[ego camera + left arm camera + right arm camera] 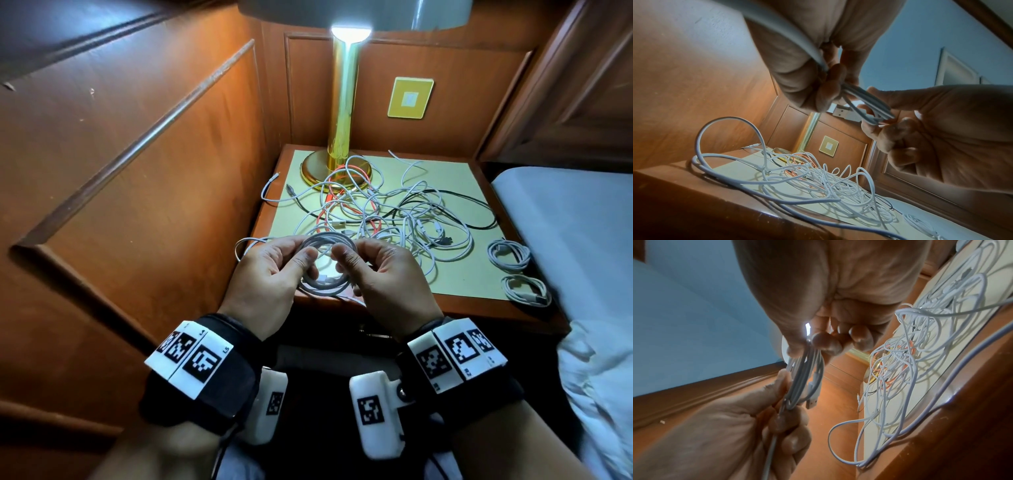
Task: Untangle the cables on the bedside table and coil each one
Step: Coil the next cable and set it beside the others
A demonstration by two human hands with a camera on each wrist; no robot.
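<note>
A white cable wound into a coil point(325, 286) hangs between my two hands above the front edge of the bedside table point(455, 305). My left hand point(301, 253) pinches the coil's left side and my right hand point(349, 257) pinches its right side. In the left wrist view the strands point(865, 100) run from my left hand point(828, 84) to my right hand point(890, 121), with a USB plug point(840, 112) sticking out. The right wrist view shows the same coil point(805, 378) pinched by my right hand point(818, 344). A tangle of white, orange and black cables point(376, 212) covers the table.
Two coiled white cables point(508, 253) point(525, 289) lie at the table's right edge. A lit brass lamp point(342, 102) stands at the back, its base under the tangle. Wood panelling closes the left and back sides. A bed with white sheets point(565, 222) borders the right.
</note>
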